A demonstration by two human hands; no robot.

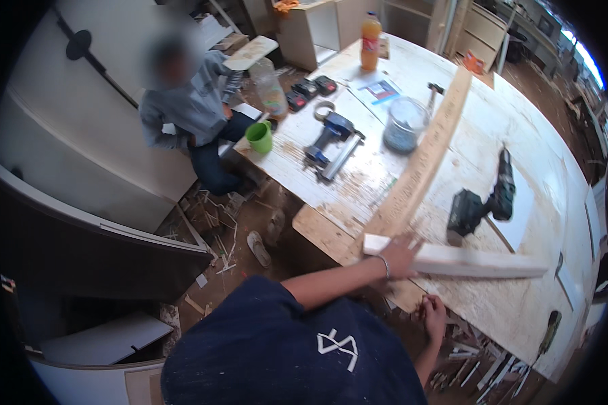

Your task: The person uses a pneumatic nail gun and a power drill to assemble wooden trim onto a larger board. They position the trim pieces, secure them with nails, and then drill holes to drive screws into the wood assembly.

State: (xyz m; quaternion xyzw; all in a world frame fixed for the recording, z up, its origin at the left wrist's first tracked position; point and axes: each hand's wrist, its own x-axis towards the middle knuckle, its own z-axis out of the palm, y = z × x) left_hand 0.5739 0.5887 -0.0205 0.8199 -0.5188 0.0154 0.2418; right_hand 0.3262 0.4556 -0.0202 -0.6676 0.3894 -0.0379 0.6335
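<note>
My left hand [400, 256] lies over the near-left part of a pale wooden beam [479, 262], fingers stretched across it and slightly blurred. The beam rests on the white worktable [520, 287], close to its near edge. Just off that edge, my right hand [434, 316] is closed with curled fingers; what it holds, if anything, is too small to tell. Beyond the beam stands a dark cordless drill [483, 199]. A long wooden plank [422, 165] with dark markings runs away from my left hand across the table.
A nail gun [334, 142], a tub of small pieces [404, 128], a hammer [434, 94], batteries [311, 91], a green mug [259, 137] and an orange drink bottle [370, 44] stand on the table. A seated person [189, 101] is at the far left. Wood scraps [483, 368] litter the floor.
</note>
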